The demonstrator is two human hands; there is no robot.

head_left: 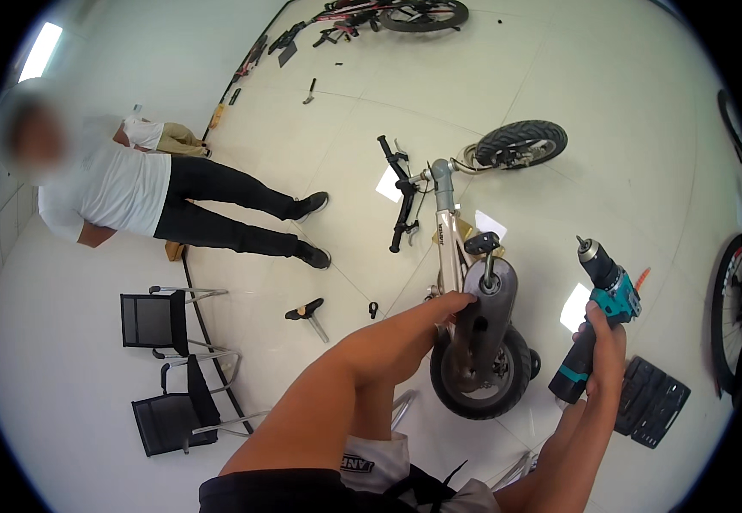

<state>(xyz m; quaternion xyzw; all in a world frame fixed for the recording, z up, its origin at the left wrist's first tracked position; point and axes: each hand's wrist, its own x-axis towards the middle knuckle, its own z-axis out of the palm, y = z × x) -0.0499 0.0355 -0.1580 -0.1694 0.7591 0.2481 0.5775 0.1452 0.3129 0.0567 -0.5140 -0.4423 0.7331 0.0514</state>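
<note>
A small bicycle (446, 235) with a pale frame is in front of me, its handlebar (406, 192) and knobby front wheel (520, 144) pointing away. Its grey chain guard (495, 312) lies above the rear wheel (443, 385), and a pedal (482, 244) sticks up from the crank. My left hand (453, 305) is closed on the frame beside the chain guard; its thumb shows, while the other fingers are hidden. In my right hand (608, 349) is a teal and black cordless drill (617, 297), held by the grip. Its chuck points up and away, clear of the bicycle.
An open black tool case (651, 402) lies at right, near another bicycle wheel (727, 312). A T-shaped tool (307, 312) and a hammer (310, 91) are on the floor. Black chairs (155, 321) stand at left, below a standing person (114, 179). More bicycle parts (422, 15) lie far ahead.
</note>
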